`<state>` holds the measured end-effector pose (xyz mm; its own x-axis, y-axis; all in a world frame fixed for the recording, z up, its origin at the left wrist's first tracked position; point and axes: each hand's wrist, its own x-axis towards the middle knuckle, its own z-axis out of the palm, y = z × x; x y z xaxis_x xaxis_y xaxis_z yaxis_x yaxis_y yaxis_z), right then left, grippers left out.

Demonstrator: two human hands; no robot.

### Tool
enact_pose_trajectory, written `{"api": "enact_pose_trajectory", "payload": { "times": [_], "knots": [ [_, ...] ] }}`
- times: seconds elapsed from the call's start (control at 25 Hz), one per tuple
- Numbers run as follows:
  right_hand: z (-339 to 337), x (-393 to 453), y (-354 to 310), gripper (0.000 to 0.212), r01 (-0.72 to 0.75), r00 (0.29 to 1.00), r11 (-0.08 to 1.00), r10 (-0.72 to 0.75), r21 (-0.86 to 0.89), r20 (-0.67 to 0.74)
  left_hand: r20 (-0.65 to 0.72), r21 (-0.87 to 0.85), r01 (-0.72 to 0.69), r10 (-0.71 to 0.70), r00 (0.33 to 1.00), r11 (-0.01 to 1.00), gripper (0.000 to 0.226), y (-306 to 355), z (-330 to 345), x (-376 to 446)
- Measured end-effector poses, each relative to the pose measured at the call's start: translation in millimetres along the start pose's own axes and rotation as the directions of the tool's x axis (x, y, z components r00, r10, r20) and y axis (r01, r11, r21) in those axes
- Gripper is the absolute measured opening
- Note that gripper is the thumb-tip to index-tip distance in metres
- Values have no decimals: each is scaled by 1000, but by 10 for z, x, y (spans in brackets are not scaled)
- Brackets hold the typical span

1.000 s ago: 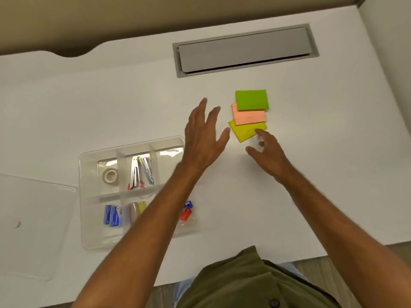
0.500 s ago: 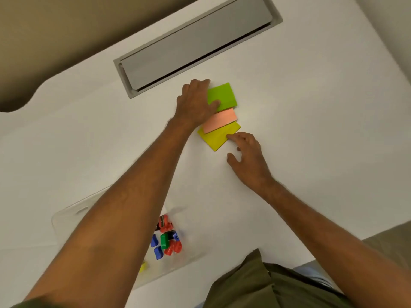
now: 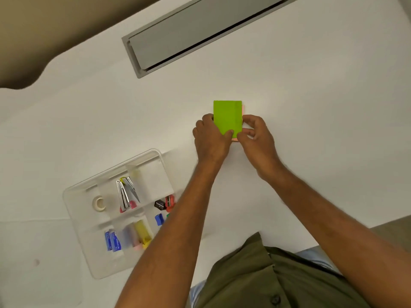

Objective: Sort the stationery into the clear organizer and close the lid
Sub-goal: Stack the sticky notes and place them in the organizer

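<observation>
A stack of sticky note pads (image 3: 227,115), green on top with a pink edge showing beneath, sits on the white desk beyond the organizer. My left hand (image 3: 211,138) grips its left and near side; my right hand (image 3: 255,138) grips its right side. The clear organizer (image 3: 73,196) lies open at the lower left. It holds a tape roll (image 3: 99,203), staplers (image 3: 125,194), blue staple boxes (image 3: 113,241), a yellow and pink item (image 3: 141,234) and small coloured sharpeners (image 3: 163,207). Its back right compartment (image 3: 155,178) has nothing in it.
The clear lid (image 3: 33,258) lies flat on the desk left of the organizer. A grey cable hatch (image 3: 200,30) is set into the desk at the back. The desk's near edge runs just in front of my torso.
The three fanned pads have been gathered into one stack with green on top. Both hands closed around the stack. The view has shifted, bringing the organizer back into sight.
</observation>
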<state>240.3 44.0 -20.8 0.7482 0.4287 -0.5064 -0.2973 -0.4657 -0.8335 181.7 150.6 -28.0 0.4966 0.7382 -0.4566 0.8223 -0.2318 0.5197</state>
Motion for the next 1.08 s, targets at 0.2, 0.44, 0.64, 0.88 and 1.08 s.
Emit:
{"api": "enact_pose_trajectory", "payload": {
  "times": [0.2, 0.44, 0.64, 0.88, 1.08],
  "knots": [
    [-54, -82, 27, 45, -101, 995, 991, 101, 86, 12, 60, -335, 190, -181, 982, 923, 29, -85, -92, -165],
    [-77, -391, 87, 40, -206, 974, 976, 198, 72, 105, 265, -710, 295, -146, 953, 639, 17, -171, -208, -704],
    [35, -858, 108, 47, -90, 987, 995, 94, -41, 129, 228, -710, 242, -109, 967, 661, 46, -482, -235, -1190],
    [527, -1331, -7, 59, 152, 965, 973, -108, -175, 241, 27, -643, 9, 11, 1000, 766, 64, -832, -546, -1626],
    [991, -1446, -149, 62, 250, 939, 943, -180, -222, 293, -123, -499, -104, 49, 991, 860, 60, -1359, -1008, -1695]
  ]
}}
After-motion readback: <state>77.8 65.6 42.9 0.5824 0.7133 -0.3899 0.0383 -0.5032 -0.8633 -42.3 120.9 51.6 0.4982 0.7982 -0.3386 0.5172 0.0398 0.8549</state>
